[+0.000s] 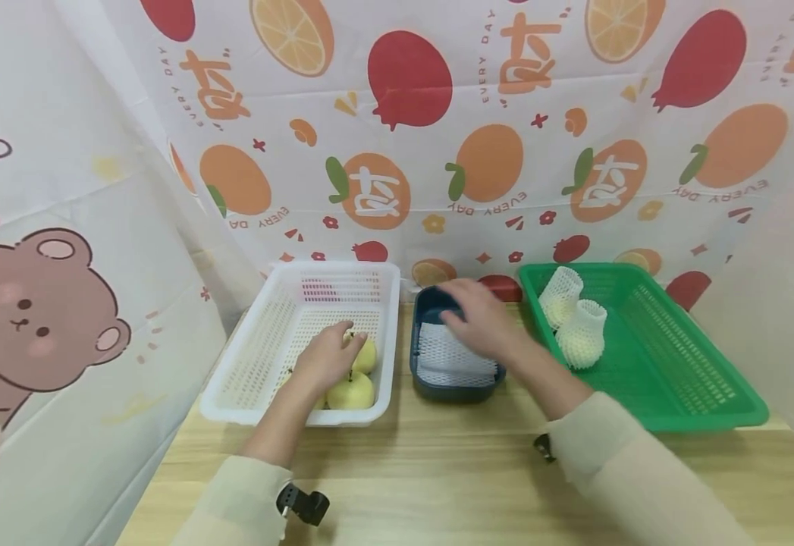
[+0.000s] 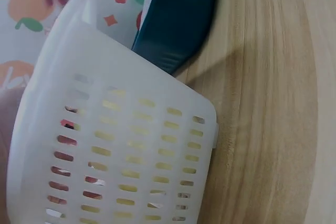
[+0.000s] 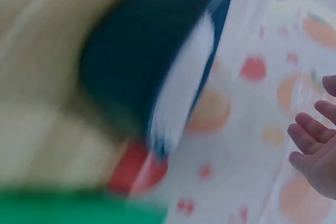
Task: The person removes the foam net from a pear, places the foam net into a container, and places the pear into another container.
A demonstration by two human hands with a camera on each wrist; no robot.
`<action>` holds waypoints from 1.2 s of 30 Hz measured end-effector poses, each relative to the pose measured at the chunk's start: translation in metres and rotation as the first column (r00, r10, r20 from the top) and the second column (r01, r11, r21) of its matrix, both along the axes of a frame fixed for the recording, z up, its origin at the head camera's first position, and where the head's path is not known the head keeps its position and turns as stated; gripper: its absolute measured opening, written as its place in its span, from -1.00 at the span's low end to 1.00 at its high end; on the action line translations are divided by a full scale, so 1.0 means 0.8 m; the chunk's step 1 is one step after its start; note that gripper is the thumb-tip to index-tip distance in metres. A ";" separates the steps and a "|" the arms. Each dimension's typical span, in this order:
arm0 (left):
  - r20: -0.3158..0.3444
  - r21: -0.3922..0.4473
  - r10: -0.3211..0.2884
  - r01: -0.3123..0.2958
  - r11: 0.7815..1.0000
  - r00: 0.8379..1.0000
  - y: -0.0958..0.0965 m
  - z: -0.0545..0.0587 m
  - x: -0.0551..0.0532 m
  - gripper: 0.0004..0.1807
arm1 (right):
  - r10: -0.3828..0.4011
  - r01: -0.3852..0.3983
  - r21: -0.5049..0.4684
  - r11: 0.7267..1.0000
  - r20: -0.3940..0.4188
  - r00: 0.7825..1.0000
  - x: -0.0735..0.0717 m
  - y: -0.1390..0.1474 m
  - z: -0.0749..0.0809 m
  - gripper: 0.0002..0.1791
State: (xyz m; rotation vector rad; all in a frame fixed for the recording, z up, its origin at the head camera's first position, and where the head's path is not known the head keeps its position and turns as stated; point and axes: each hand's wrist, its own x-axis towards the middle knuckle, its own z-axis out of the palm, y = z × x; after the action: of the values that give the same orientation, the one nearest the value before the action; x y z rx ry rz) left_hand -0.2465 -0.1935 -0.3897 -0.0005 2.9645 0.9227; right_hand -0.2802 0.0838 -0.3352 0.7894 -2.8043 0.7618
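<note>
My left hand (image 1: 328,358) reaches into a white slotted basket (image 1: 397,318), its thumb and index finger at the stem of a round yellow fruit (image 1: 367,356). Whether it grips the fruit I cannot tell. Another yellow fruit (image 1: 351,392) with a dark stem lies nearer the front, and part of one more shows beneath the wrist. Over the dark blue tub (image 1: 456,393) is my right hand (image 1: 480,318), fingers loosely spread, nothing held. Flat white foam nets (image 1: 454,353) lie in that tub. In the right wrist view, the right hand (image 3: 317,153) appears with relaxed fingers.
To the right stands a green basket (image 1: 670,364) with two net-wrapped fruits (image 1: 581,337) along its left side. All three containers stand on a wooden table (image 1: 424,462). A fruit-printed cloth (image 1: 431,174) hangs right behind them, and a bear-printed one (image 1: 42,318) hangs at left.
</note>
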 end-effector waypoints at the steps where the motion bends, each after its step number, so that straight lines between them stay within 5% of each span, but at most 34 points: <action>1: -0.011 -0.005 0.002 -0.002 1.000 1.000 0.001 0.002 0.000 -0.26 | -0.027 0.027 0.010 1.000 -0.002 1.000 -0.003 0.019 0.005 -0.45; 6: -0.108 -0.047 -0.008 0.003 0.999 0.994 0.016 0.014 0.002 -0.34 | -0.180 0.180 0.073 0.981 -0.008 0.984 -0.024 0.116 0.015 -0.43; 10: -0.218 -0.101 -0.054 0.033 0.994 0.974 0.042 0.026 0.010 -0.40 | -0.269 0.260 0.119 0.958 0.069 0.961 -0.034 0.183 0.005 -0.35; 13: -0.303 -0.133 -0.119 0.082 0.988 0.946 0.068 0.032 0.021 -0.44 | -0.296 0.269 0.176 0.947 0.152 0.943 -0.039 0.217 -0.010 -0.24; 17: -0.393 -0.143 -0.254 0.214 0.966 0.884 0.107 0.034 0.037 -0.52 | -0.274 0.223 0.221 0.949 0.236 0.932 -0.043 0.241 -0.029 -0.14; 20: -0.409 -0.123 -0.363 0.343 0.931 0.837 0.139 0.027 0.046 -0.56 | -0.229 0.177 0.219 0.960 0.243 0.943 -0.045 0.249 -0.040 -0.20; 24: -0.371 -0.107 -0.475 0.471 0.875 0.798 0.183 0.016 0.058 -0.58 | -0.196 0.150 0.227 0.962 0.193 0.961 -0.047 0.255 -0.047 -0.37; 27: -0.325 -0.146 -0.548 0.532 0.834 0.771 0.216 0.008 0.067 -0.57 | -0.214 0.175 0.232 0.957 0.158 0.964 -0.048 0.259 -0.051 -0.47; 33: -0.251 -0.211 -0.687 0.654 0.726 0.682 0.274 -0.011 0.075 -0.51 | -0.260 0.237 0.209 0.949 0.091 0.961 -0.044 0.263 -0.058 -0.62; 36: -0.230 -0.236 -0.725 0.685 0.689 0.650 0.293 -0.021 0.076 -0.50 | -0.244 0.233 0.195 0.953 0.034 0.969 -0.040 0.262 -0.060 -0.72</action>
State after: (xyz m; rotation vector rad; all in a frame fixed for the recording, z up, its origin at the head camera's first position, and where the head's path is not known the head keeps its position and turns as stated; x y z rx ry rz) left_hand -0.1859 0.0407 -0.4067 1.3192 2.8131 0.6373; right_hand -0.3120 0.2932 -0.3833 0.4434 -2.9828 0.4908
